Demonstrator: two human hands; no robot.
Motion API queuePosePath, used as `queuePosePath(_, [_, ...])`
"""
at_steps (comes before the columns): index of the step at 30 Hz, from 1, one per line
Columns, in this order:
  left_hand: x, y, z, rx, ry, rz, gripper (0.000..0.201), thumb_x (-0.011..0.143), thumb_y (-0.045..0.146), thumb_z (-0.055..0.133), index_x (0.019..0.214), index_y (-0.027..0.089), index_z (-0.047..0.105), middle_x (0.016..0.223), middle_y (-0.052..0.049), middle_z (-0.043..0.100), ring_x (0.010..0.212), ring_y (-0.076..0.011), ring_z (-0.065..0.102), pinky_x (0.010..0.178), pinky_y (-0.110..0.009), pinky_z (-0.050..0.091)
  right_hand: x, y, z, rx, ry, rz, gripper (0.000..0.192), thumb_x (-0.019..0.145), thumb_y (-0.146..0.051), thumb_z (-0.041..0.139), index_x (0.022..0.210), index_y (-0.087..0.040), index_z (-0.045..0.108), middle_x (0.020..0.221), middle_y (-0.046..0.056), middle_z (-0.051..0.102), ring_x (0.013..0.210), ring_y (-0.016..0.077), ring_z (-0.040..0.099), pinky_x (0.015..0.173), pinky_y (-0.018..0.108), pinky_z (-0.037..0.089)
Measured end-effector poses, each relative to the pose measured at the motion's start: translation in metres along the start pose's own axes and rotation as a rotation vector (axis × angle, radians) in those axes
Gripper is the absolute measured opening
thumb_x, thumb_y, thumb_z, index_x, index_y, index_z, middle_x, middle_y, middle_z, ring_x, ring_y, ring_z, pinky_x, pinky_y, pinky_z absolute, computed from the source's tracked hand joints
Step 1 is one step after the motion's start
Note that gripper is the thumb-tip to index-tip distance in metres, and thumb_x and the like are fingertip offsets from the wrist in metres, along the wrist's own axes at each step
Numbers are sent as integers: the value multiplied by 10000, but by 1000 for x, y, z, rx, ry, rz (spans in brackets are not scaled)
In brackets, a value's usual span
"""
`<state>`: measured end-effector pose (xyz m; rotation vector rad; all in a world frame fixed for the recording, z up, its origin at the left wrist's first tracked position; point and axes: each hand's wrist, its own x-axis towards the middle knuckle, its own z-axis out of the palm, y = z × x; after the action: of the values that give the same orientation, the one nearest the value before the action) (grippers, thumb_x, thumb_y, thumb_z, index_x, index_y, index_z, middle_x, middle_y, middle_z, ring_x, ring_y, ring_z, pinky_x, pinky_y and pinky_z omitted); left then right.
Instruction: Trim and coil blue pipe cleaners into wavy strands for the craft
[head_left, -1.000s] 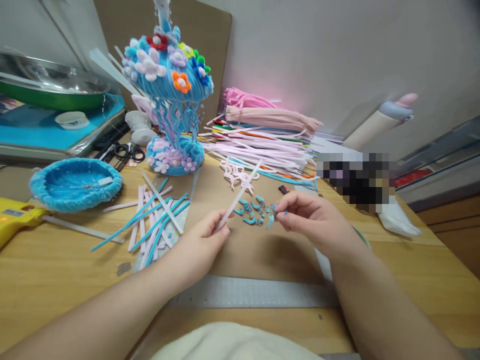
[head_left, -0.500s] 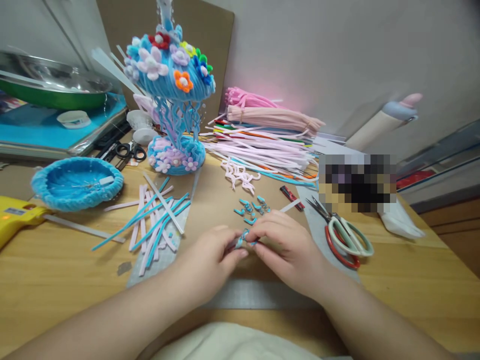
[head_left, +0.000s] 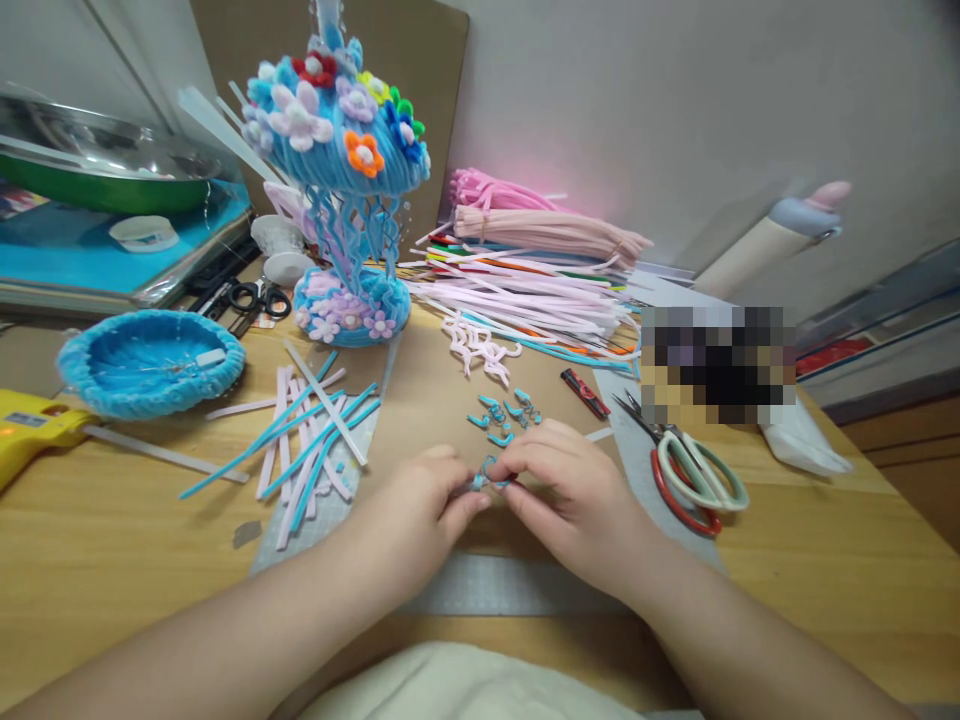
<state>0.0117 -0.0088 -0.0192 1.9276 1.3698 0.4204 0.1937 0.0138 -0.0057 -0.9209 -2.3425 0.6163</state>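
My left hand point(head_left: 427, 510) and my right hand point(head_left: 562, 490) meet over the brown board point(head_left: 420, 400). A small blue pipe cleaner point(head_left: 478, 482) with a curled, wire-like middle is pinched between them, left fingers on one end and right fingers on the other. Most of it is hidden by my fingertips. Just beyond lie several short blue curled pipe cleaner pieces point(head_left: 500, 437). Farther back is a cluster of bent pale pink pieces point(head_left: 480, 350). Cut pink and blue pipe cleaner strips point(head_left: 315, 440) are heaped to the left of my left hand.
Scissors point(head_left: 697, 470) with green and red handles lie right of my right hand. A flower-covered blue jellyfish ornament point(head_left: 345, 150) stands at back left, near a fuzzy blue bowl point(head_left: 154, 365) and a yellow glue gun point(head_left: 37, 435). Pipe cleaner bundles point(head_left: 540, 240) lie behind the board.
Both hands stay almost in place. The blue pipe cleaner between them looks more stretched out, with its thin curled middle showing. The camera view has shifted slightly.
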Motion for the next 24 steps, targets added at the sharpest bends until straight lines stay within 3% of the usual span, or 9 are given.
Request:
queuePosePath(7, [2,1,-4,62,-40,16,262,886,236,469,641,168,536,676,-4,518,670,-148,502,614,-253,346,0,3,-5,-87,-28,-4,128,836,-80,521,861,-179,597,830,45,653,806,178,522,724,315,375])
queuePosePath(11, [0,2,-9,43,-117,83,268,880,220,486,619,163,518,671,8,515,644,-127,491,602,-242,330,3,14,-23,-149,-199,-49,123,882,-146,514,887,-195,627,897,54,656,870,186,540,788,346,349])
queuePosePath(14, [-3,3,-13,-7,-190,113,270,883,248,489,627,169,522,674,16,528,652,-122,499,595,-234,327,6,22,-32,117,-397,11,83,878,-241,562,868,-187,623,892,44,651,883,170,562,839,340,369])
queuePosePath(17, [-5,3,-16,-3,-236,88,293,881,279,488,609,173,505,642,23,511,630,-121,495,578,-233,321,6,24,-27,535,-538,200,202,864,-352,574,811,-159,601,832,34,629,796,148,569,743,293,421])
queuePosePath(21, [-6,0,-19,94,-218,90,237,877,228,471,660,170,549,672,1,530,646,-135,516,591,-240,336,4,20,-7,898,-500,528,334,782,-398,667,650,-164,468,707,-1,587,666,120,557,614,249,409])
queuePosePath(24, [-6,-3,-25,125,-236,179,223,891,200,449,706,172,571,718,-12,555,678,-139,533,610,-237,347,4,20,-1,999,-449,618,353,751,-376,708,640,-164,449,672,-15,586,630,105,557,610,242,408])
